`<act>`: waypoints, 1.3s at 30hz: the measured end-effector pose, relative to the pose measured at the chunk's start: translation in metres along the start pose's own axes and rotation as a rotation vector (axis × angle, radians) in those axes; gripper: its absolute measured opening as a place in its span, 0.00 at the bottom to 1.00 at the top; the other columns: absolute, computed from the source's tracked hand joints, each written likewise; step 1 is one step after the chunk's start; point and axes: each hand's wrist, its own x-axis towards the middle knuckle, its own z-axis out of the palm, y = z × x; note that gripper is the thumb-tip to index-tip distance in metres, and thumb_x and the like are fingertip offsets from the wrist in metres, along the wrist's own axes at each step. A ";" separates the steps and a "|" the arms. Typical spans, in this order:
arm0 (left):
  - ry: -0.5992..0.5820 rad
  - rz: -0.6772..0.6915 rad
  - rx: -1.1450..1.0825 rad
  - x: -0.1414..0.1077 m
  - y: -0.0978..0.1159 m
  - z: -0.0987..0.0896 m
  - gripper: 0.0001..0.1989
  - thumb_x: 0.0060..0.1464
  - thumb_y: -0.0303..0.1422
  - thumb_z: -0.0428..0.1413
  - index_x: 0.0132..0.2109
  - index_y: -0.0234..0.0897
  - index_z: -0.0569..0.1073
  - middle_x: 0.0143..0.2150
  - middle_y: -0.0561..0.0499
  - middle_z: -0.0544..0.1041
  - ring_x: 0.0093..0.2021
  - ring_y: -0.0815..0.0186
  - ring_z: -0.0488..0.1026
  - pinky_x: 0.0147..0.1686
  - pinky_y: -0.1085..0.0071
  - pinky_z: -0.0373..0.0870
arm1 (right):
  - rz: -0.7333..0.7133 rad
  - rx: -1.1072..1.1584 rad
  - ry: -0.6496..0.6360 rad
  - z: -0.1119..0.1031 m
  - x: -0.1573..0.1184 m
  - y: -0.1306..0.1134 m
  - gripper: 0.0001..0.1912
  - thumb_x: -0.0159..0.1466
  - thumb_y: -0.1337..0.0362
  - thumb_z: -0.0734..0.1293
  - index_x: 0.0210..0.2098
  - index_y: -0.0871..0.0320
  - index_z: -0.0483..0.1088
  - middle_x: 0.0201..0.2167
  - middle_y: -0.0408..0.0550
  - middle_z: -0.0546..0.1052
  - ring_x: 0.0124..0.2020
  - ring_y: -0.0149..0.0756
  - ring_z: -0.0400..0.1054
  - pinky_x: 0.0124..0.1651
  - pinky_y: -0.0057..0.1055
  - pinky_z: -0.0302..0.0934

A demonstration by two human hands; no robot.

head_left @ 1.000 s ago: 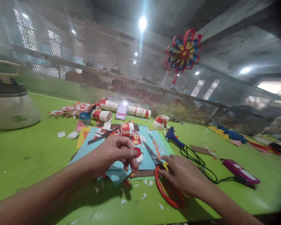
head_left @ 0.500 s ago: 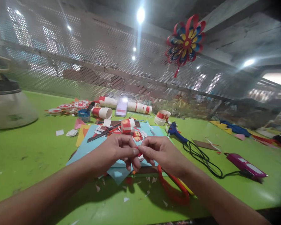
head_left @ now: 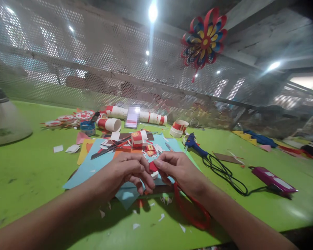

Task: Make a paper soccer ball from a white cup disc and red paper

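Head view: red piece pinched in the right hand (head_left: 177, 170).

The red piece (head_left: 153, 167) is over blue paper (head_left: 101, 152) on the green counter (head_left: 41, 173); the left hand (head_left: 131, 172), loosely curled, is just beside it.

The head view looks out from the person's own eye level, forward and somewhat down over the green surface (head_left: 232, 215). It is close in: the left hand (head_left: 131, 172) and right hand (head_left: 181, 170) sit just below mid-view, with the forearms running in from the lower corners. The view is wide, reaching past the surface to the mesh (head_left: 99, 80) and up to the ceiling (head_left: 279, 45). The mesh slopes down towards the right across the view.
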 end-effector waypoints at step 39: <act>0.135 0.086 0.131 0.004 -0.004 0.006 0.12 0.53 0.39 0.60 0.31 0.33 0.75 0.28 0.48 0.79 0.29 0.66 0.74 0.30 0.71 0.72 | -0.031 0.030 0.102 0.006 -0.003 0.005 0.18 0.57 0.52 0.71 0.25 0.60 0.68 0.19 0.39 0.68 0.20 0.26 0.59 0.25 0.25 0.55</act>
